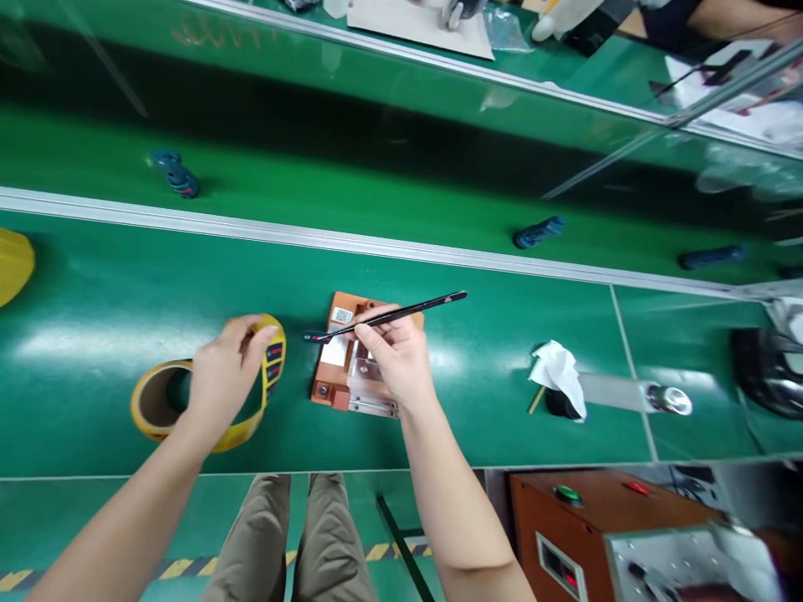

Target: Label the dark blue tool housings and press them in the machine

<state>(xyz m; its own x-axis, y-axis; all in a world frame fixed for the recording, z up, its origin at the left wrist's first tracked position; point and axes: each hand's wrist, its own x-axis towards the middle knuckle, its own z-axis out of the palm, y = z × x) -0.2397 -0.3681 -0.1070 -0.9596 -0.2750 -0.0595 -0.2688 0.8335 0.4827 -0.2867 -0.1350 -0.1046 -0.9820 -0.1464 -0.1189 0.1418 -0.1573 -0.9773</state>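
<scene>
My left hand (222,368) pinches the loose end of a yellow label strip (274,368) with dark blue labels on it. The strip curves round to its roll (150,400), which lies on the bench left of my hand. Closed round black tweezers (430,308) is my right hand (400,358). The tweezers point left, with a small dark label (316,337) at their tips. Below the right hand sits an orange-brown fixture (329,385) with a clear plate and a metal rail; the hand covers part of it. The label overlaps the fixture's left edge in view.
Several dark blue tool-like parts (539,232) lie beyond the metal rail (314,238). At right are a white cloth (557,368) on a black object and a clear bottle-like thing (618,393). A brown control box (577,502) stands below the bench edge. A yellow object (13,263) shows far left.
</scene>
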